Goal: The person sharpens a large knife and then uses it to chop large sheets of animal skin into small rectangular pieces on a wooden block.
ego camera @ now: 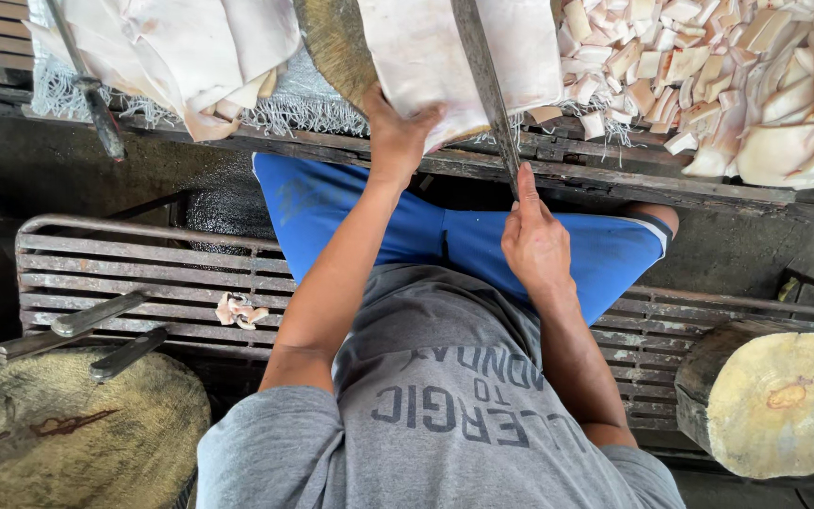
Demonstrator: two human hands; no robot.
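**A:** While I've got the head view up, tell me what each hand has

**B:** From my station I see the left hand at upper centre of the frame, fingers spread and clamped over the near edge of a pale slab of skin. The slab lies on a round chopping block at the top edge of the frame, directly above that hand

**A:** And the other one?

**B:** The right hand is clenched around the handle of a long knife, index finger laid along its spine. The blade's long axis runs from that hand at centre frame upward and slightly left, crossing the right part of the slab

**A:** So which hand is nearer the slab?

**B:** The left, which is touching it; the right sits lower in the frame, just beside the tabletop edge, and only the blade reaches the slab. I'd judge the cut line lies just right of the left fingers

**A:** Anything around them?

**B:** Cut pale pieces heaped at upper right, more uncut sheets at upper left, a wood stump at lower right, and spare knives on a metal grate at lower left
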